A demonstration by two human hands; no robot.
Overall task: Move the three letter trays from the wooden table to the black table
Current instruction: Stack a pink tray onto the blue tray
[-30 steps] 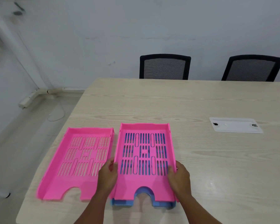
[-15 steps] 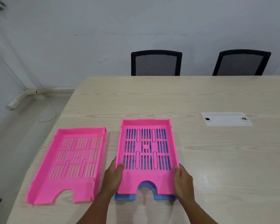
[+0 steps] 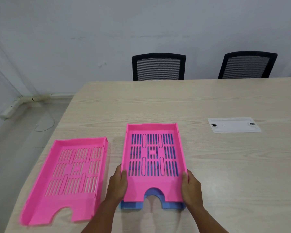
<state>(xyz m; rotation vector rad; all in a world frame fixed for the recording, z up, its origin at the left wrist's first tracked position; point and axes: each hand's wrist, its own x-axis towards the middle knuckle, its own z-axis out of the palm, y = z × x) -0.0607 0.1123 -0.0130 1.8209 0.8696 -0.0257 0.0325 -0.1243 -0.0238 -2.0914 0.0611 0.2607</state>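
Head view: the stacked pair, a pink tray nested over a blue tray, was gripped on both long sides near the front edge of the surface. The left hand was clamped on the left wall, thumb hooked over the rim, fingers hidden below. The right hand was clamped on the right wall in the same way. Whether the blue tray was also caught by the fingers could not be told.

Change against the two earlier frames: the grip was unchanged, but the pair was shifted a little away from the second pink tray, so the gap between them was widened. Less blue was exposed at the front lip than a second ago, so the two were probably squared up. Some of the shift could be put down to head motion; the chairs were displaced in frame too.

The second pink tray was left flat and untouched at the front left corner of the surface. A white cable cover was seen well apart, to the right.

Judgement: a lift of the pair was being started; nothing was transferred yet. The black table was not in view. Slip risk was noted for the blue tray if only the pink walls were held.
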